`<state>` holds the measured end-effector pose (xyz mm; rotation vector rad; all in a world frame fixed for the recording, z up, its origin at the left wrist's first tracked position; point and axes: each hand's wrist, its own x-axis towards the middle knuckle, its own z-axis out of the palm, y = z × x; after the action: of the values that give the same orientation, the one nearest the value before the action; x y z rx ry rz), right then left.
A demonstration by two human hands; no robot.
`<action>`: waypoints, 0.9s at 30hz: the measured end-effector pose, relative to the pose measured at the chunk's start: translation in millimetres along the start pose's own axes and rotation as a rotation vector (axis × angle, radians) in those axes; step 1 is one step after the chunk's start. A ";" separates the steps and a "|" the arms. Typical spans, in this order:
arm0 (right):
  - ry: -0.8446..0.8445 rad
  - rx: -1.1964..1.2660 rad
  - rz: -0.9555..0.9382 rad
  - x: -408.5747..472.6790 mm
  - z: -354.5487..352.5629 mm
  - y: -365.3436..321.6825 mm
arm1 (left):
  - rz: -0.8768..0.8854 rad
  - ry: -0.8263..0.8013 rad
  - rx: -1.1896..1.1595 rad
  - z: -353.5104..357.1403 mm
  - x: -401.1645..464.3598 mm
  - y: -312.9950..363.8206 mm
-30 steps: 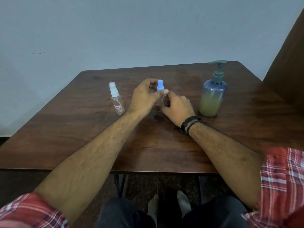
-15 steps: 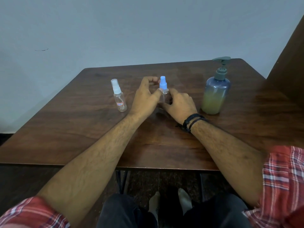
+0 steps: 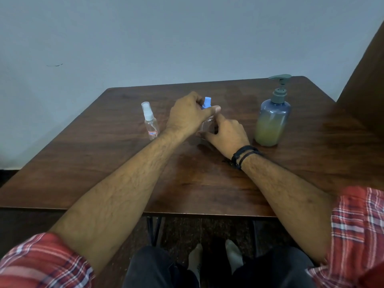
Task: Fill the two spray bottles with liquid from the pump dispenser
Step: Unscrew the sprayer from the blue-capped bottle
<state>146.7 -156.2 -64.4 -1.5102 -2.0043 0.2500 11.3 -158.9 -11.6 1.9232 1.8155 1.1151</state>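
A small clear spray bottle with a blue cap (image 3: 207,102) stands at the middle of the brown table (image 3: 104,154). My left hand (image 3: 188,115) pinches its blue cap from the left. My right hand (image 3: 226,135) grips the clear body of the same bottle from the right and partly hides it. A second clear spray bottle with a white cap (image 3: 150,122) stands upright to the left, untouched. The blue-grey pump dispenser (image 3: 272,119), about half full of yellowish liquid, stands to the right of my right hand.
A pale wall runs behind the table's far edge. A dark wooden panel (image 3: 365,88) rises at the right. My legs and feet show below the table's near edge.
My left hand's fingers have closed in around the blue cap, from reaching beside it to pinching it. My right hand stays on the bottle's body. The view has shifted slightly.
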 end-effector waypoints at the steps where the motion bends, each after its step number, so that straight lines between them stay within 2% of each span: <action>1: -0.001 0.004 0.000 -0.1 0.1 -0.2 | -0.006 0.025 0.010 -0.5 0.2 1.3; 4: -0.001 0.010 0.008 0.2 1.5 0.5 | -0.009 0.105 -0.027 -6.0 3.0 8.8; 10: -0.005 0.012 0.013 0.6 0.3 0.7 | 0.083 0.381 -0.329 -23.3 -9.7 14.4; 13: -0.001 0.011 0.012 0.7 0.5 1.7 | 0.070 0.452 -0.467 -22.2 -20.9 2.4; 19: -0.009 0.009 0.010 0.0 0.1 0.3 | -0.022 0.390 -0.379 3.2 -30.8 -30.4; 23: 0.008 0.039 0.012 -2.3 0.0 -0.7 | -0.014 0.297 -0.235 15.1 -29.7 -46.8; 27: 0.021 0.086 0.014 -4.3 -1.8 -2.1 | 0.001 0.281 -0.108 20.4 -33.3 -53.3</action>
<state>146.8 -161.2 -63.5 -1.4678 -1.9422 0.3205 -10.9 -174.4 -71.8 1.7802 1.8446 1.5157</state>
